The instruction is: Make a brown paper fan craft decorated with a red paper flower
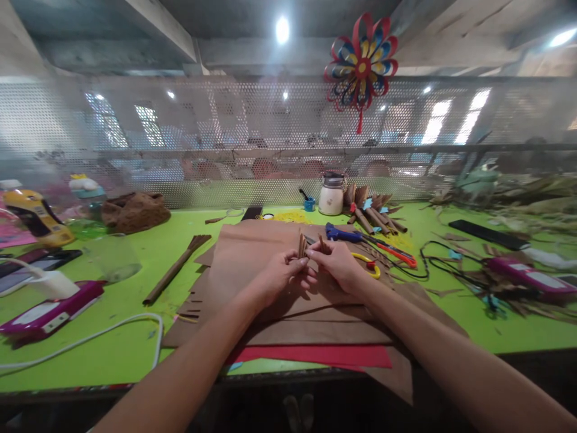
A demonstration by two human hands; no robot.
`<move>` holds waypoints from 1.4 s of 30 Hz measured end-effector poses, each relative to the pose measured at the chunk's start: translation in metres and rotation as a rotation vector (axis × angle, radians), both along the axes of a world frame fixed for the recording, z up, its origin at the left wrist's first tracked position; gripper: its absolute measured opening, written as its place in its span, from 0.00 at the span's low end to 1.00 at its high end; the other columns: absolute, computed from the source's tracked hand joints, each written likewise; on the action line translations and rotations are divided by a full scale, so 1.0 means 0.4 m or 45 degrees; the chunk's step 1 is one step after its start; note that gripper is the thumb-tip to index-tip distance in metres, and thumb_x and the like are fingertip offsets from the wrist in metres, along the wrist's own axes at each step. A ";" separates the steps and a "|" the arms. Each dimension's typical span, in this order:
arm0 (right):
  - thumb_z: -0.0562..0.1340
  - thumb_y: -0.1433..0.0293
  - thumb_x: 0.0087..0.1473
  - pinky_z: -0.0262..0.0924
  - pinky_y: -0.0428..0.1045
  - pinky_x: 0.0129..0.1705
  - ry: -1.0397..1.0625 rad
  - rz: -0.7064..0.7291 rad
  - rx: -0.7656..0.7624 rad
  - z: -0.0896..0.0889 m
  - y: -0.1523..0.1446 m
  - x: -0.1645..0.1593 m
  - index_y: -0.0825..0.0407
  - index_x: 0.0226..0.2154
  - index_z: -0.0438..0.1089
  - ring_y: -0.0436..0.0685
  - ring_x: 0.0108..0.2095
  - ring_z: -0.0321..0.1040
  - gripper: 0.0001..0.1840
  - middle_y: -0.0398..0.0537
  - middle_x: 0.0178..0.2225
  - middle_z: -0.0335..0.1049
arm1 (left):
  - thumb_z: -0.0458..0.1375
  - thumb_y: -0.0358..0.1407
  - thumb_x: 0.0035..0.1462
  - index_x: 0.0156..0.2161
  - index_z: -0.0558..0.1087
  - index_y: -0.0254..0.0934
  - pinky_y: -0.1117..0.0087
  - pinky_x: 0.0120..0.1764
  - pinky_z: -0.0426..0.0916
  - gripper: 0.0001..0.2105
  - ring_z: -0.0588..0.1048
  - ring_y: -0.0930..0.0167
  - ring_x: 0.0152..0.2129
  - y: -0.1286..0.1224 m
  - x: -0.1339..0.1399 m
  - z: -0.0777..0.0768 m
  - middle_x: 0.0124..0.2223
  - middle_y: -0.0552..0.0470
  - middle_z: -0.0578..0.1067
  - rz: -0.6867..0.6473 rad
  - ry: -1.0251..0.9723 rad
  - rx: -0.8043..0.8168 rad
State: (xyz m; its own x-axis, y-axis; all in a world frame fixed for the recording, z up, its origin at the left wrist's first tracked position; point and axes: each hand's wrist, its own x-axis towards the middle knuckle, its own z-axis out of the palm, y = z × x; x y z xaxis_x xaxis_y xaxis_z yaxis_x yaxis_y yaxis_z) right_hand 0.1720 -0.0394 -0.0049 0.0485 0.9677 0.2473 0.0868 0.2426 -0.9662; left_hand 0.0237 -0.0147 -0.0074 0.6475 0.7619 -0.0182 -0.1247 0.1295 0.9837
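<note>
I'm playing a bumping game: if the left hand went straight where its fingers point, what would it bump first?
Probably the right hand: the left hand points its way, and the two look very close. Depth is hard to judge here, so it might slip past.

Two hands, a left hand [295, 269] and a right hand [336, 262], above the brown paper [237, 264]; the brown slips [302, 245] between their fingers too small to count; one rolled tube [174, 273] left of the paper; two purple power strips [83, 300], one on either side of it; one white jar [331, 199] and one small blue pot [309, 205] behind it; one hanging flower ornament [362, 67] above and beyond it.
</note>
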 end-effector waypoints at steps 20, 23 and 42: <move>0.57 0.65 0.46 0.61 0.48 0.31 0.632 0.205 -0.227 -0.012 0.025 0.014 0.53 0.25 0.71 0.53 0.29 0.65 0.10 0.47 0.27 0.70 | 0.57 0.30 0.47 0.39 0.67 0.36 0.79 0.24 0.61 0.11 0.64 0.79 0.20 -0.002 -0.002 0.003 0.28 0.56 0.68 0.103 0.061 0.227; 0.57 0.64 0.47 0.61 0.48 0.31 0.646 0.240 -0.199 -0.007 0.018 0.003 0.53 0.27 0.70 0.53 0.28 0.65 0.10 0.46 0.27 0.69 | 0.60 0.32 0.45 0.44 0.68 0.35 0.75 0.35 0.65 0.18 0.70 0.74 0.30 -0.015 0.014 0.007 0.37 0.51 0.72 0.083 0.121 0.415; 0.59 0.53 0.47 0.60 0.47 0.32 0.527 0.130 -0.100 -0.010 0.007 -0.028 0.53 0.30 0.70 0.52 0.29 0.66 0.19 0.47 0.29 0.70 | 0.56 0.25 0.42 0.36 0.76 0.38 0.68 0.40 0.64 0.14 0.72 0.65 0.35 -0.016 0.005 -0.019 0.37 0.48 0.76 0.359 0.448 0.946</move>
State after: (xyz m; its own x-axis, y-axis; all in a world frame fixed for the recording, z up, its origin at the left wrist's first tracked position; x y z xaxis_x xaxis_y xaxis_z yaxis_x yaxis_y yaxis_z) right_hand 0.1608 -0.0365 -0.0090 0.0314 0.9879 0.1521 -0.3322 0.1539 -0.9306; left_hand 0.0256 -0.0213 -0.0149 0.4831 0.7868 0.3841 0.2718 -0.5517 0.7885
